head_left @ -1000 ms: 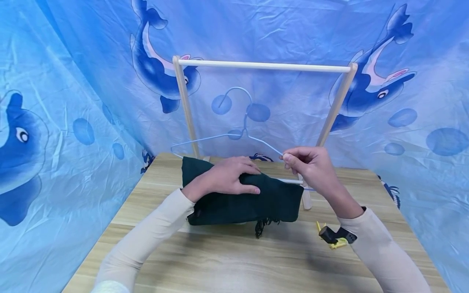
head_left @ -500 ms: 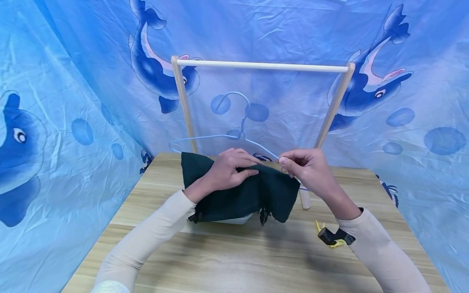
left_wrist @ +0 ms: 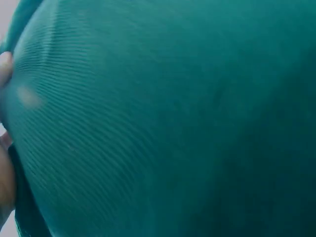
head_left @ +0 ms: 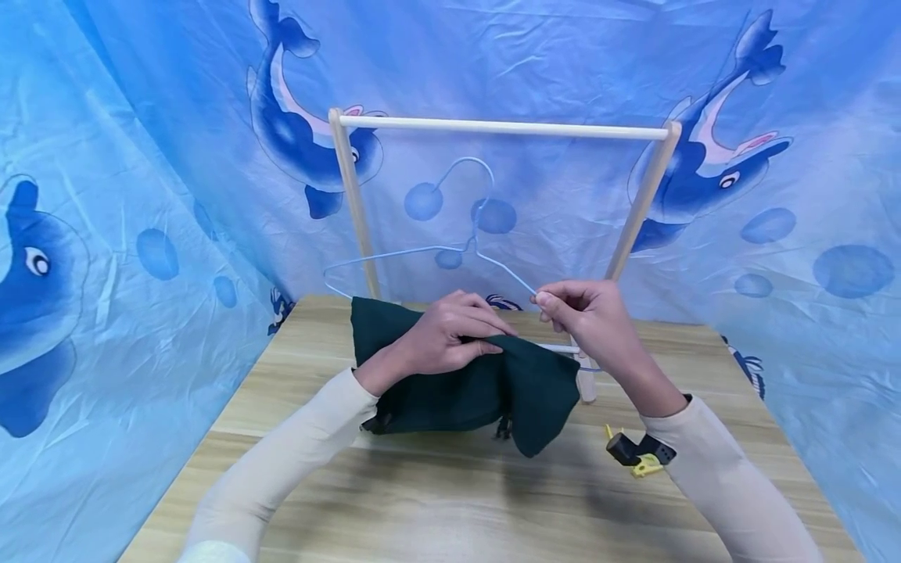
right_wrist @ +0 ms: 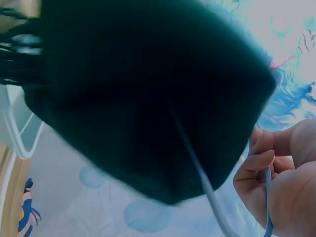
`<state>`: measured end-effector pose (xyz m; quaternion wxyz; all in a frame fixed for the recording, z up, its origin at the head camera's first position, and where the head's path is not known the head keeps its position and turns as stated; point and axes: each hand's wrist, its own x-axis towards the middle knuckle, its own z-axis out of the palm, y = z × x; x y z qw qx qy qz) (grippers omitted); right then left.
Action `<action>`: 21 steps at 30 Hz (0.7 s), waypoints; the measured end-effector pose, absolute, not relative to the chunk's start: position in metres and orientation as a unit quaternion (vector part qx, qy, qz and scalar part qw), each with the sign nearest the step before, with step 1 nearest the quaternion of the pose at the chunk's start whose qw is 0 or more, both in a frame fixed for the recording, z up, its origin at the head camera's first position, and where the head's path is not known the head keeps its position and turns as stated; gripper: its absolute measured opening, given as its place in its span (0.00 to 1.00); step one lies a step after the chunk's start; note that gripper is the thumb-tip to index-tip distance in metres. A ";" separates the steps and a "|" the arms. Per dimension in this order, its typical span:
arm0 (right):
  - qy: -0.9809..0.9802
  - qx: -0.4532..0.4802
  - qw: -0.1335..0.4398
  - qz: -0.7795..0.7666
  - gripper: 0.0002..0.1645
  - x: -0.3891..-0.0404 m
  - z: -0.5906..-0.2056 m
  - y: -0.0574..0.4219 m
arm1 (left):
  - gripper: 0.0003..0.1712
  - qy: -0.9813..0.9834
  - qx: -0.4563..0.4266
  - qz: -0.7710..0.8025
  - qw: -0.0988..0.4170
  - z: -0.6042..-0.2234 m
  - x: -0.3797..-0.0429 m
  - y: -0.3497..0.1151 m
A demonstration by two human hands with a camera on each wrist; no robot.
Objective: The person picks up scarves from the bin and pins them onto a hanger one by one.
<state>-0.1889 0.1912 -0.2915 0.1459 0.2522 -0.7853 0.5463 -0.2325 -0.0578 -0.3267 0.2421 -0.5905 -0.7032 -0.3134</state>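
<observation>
A dark green fringed scarf (head_left: 450,399) hangs in folds below a light blue wire hanger (head_left: 505,268), which is held up with its hook on top. My left hand (head_left: 454,332) grips the scarf's upper edge, thumb in front and fingers partly hidden behind the cloth. With thumb and fingertips my right hand (head_left: 587,313) pinches the hanger's right shoulder. In the right wrist view the hanger's wire (right_wrist: 210,195) runs under the draped scarf (right_wrist: 148,98) and bends up to my right hand (right_wrist: 291,173). Green cloth (left_wrist: 158,118) fills most of the left wrist view, fingers at its left edge.
A wooden rack with a white top bar (head_left: 503,126) stands behind the hands on the wood-grain table (head_left: 436,508). A small yellow object (head_left: 646,467) lies near my right wrist. A pale round-cornered object (right_wrist: 22,133) shows in the right wrist view. Blue dolphin curtains (head_left: 127,156) enclose the table.
The hanger dipped slightly, then rose, its hook now higher and further right. My left hand has closed more around the scarf's edge, and the scarf's right corner hangs lower.
</observation>
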 end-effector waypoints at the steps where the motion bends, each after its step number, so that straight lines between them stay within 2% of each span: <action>1: -0.789 0.248 0.145 0.543 0.11 -0.191 -0.293 0.191 | 0.10 -0.693 -0.590 -0.329 0.249 -0.326 -0.232 -0.059; 5: -0.803 0.243 0.153 0.523 0.11 -0.196 -0.297 0.190 | 0.14 -0.665 -0.595 -0.370 0.259 -0.324 -0.229 -0.063; 13: -0.787 0.261 0.194 0.524 0.09 -0.198 -0.296 0.190 | 0.09 -0.675 -0.633 -0.294 0.241 -0.332 -0.228 -0.068; 16: -0.777 0.273 0.199 0.531 0.08 -0.197 -0.294 0.190 | 0.13 -0.691 -0.626 -0.282 0.227 -0.333 -0.228 -0.070; 21: -0.773 0.293 0.200 0.526 0.08 -0.196 -0.292 0.188 | 0.25 -0.774 -0.543 -0.259 0.199 -0.326 -0.228 -0.070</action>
